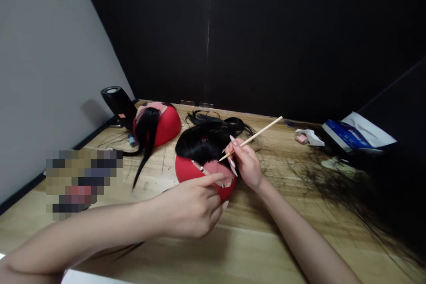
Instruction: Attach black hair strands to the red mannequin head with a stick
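A red dome-shaped wig block (186,168) sits in the middle of the table, with a pink patch (218,169) pinned on its near side. Long black hair (199,140) falls back from the patch over the block. My right hand (245,162) grips a thin wooden stick (261,132) like a pen; its lower tip meets the patch by the hair's edge. Across the front of the block lies my left hand (199,202), its index finger stretched onto the patch and its other fingers loosely bent. I see nothing held in it.
A second red block (166,126) with black hair stands behind left, beside a black cylinder (118,104) and a small blue spool (132,140). Loose dark hair (319,182) spreads on the right, near a blue packet (346,135) and crumpled tissue (313,136). A blurred-out patch covers the left.
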The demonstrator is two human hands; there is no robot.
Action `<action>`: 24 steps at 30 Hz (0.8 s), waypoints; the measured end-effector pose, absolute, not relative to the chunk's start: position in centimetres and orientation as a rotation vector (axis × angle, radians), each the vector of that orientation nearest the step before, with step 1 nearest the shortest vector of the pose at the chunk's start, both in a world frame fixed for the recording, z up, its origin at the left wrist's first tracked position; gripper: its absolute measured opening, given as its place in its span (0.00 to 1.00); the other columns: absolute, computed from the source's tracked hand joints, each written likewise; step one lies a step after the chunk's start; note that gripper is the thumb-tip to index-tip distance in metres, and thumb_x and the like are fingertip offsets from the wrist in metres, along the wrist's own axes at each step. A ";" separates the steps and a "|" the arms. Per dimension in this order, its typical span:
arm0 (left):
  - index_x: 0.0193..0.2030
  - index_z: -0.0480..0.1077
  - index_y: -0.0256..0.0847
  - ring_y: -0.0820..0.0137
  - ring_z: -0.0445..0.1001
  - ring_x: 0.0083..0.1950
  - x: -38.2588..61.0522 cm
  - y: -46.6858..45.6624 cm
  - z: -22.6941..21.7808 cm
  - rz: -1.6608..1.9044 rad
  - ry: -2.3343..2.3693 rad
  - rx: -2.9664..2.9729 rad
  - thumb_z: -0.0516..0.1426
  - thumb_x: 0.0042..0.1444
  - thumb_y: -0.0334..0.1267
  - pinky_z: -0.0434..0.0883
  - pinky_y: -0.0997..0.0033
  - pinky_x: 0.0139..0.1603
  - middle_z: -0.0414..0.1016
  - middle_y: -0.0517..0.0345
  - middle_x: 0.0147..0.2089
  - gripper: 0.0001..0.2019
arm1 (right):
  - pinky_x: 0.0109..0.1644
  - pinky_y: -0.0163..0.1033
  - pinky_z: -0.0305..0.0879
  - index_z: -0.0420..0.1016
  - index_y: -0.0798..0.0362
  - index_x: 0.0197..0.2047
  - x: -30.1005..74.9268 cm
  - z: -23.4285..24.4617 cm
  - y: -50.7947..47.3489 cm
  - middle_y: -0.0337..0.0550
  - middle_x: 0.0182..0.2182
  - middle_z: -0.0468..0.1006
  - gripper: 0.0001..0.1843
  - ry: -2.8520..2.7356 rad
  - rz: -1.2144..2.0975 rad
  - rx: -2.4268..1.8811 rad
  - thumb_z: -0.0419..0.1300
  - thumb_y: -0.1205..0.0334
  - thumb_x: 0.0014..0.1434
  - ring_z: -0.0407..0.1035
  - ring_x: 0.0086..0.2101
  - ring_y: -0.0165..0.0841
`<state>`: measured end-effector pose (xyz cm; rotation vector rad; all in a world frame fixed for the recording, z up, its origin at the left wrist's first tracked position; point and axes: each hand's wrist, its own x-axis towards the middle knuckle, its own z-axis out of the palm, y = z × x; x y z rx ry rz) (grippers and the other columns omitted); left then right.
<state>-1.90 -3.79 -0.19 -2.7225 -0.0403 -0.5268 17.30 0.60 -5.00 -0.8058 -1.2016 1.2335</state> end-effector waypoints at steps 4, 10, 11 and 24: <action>0.24 0.70 0.38 0.70 0.68 0.28 -1.3 -2.4 -0.3 -0.598 -0.008 -3.005 0.48 0.66 0.29 0.72 0.68 0.44 0.73 0.56 0.26 0.19 | 0.21 0.30 0.54 0.64 0.53 0.30 17.4 -5.0 0.7 0.35 0.21 0.65 0.21 -1.222 1.243 -0.787 0.56 0.45 0.63 0.57 0.19 0.23; 0.25 0.67 0.38 0.71 0.66 0.29 -1.2 -2.0 -0.4 -0.586 -0.126 -3.290 0.49 0.65 0.29 0.66 0.70 0.36 0.73 0.55 0.27 0.16 | 0.23 0.30 0.56 0.67 0.54 0.31 18.0 -4.9 1.0 0.35 0.23 0.68 0.20 -1.282 1.278 -0.776 0.57 0.46 0.64 0.60 0.20 0.22; 0.25 0.67 0.38 0.71 0.66 0.29 -1.2 -2.0 -0.5 -0.593 -0.128 -3.318 0.49 0.65 0.29 0.66 0.70 0.36 0.74 0.55 0.27 0.16 | 0.23 0.30 0.57 0.68 0.55 0.31 18.2 -4.9 1.0 0.35 0.23 0.68 0.19 -1.296 1.292 -0.774 0.57 0.46 0.64 0.61 0.20 0.22; 0.25 0.68 0.37 0.70 0.63 0.29 -0.7 -1.8 -1.5 -0.710 -0.102 -3.292 0.50 0.65 0.29 0.65 0.69 0.37 0.74 0.54 0.26 0.16 | 0.29 0.30 0.63 0.72 0.55 0.36 19.2 -5.1 1.4 0.36 0.22 0.73 0.16 -1.390 1.307 -0.753 0.59 0.49 0.64 0.66 0.22 0.24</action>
